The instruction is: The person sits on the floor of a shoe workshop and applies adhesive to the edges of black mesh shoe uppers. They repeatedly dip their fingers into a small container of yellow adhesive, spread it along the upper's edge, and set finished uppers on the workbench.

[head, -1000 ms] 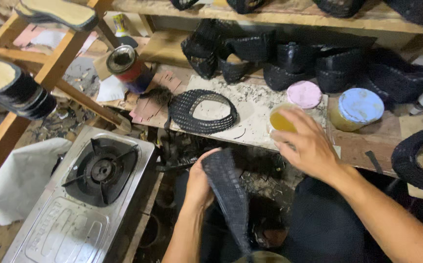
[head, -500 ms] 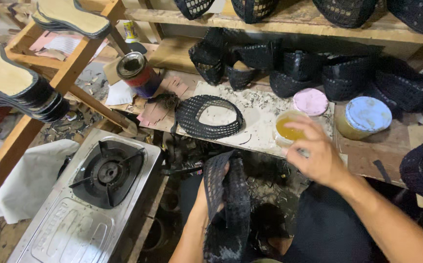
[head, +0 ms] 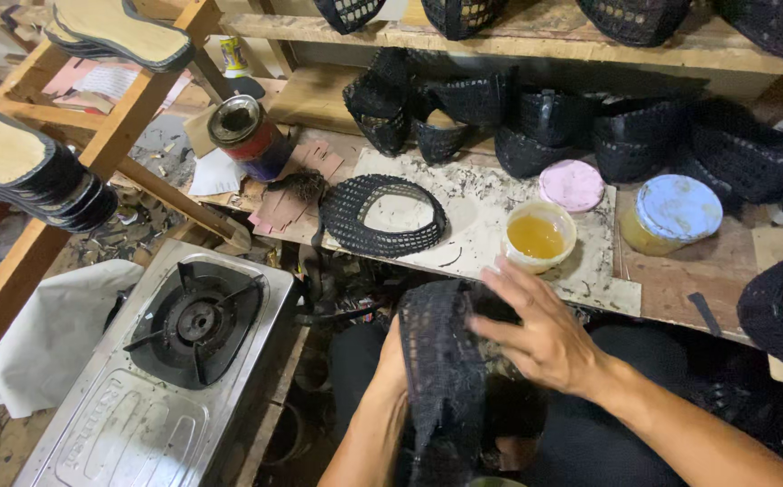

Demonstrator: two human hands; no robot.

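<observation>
Holding: the left hand (head: 393, 356) sat under a black woven mesh shoe upper (head: 441, 370) and propped it up over the person's lap; most of that hand was hidden behind the mesh, so how its fingers closed could not be told.
Right hand: the right hand (head: 545, 338) lay on the upper's right side, fingers spread and pressed flat against the mesh, not curled around it.
Mesh shoe upper: it hung lengthwise between the two hands, just below the front edge of the workbench (head: 680, 289), with its near end running down out of view.
Open tub: a small white tub of amber glue (head: 538, 236) stood on the bench just beyond the right hand's fingertips, apart from them.
Pink lid: a round pink lid (head: 572, 185) lay just behind the tub.
Closed jar: a jar with a pale blue lid (head: 671, 212) stood to the right of the tub.
Flat mesh piece: another black woven piece (head: 382, 216) lay flat on the bench, left of the tub.
Row behind: more black woven uppers (head: 590, 135) were lined up along the back of the bench.
Tin: an open round can (head: 245, 135) stood at the bench's left end.
Stove: a single-burner gas stove (head: 175, 361) sat low on the left, well apart from the hands.
Soles: tan shoe soles (head: 13, 171) were stacked on a wooden rack (head: 130, 126) at the far left.
</observation>
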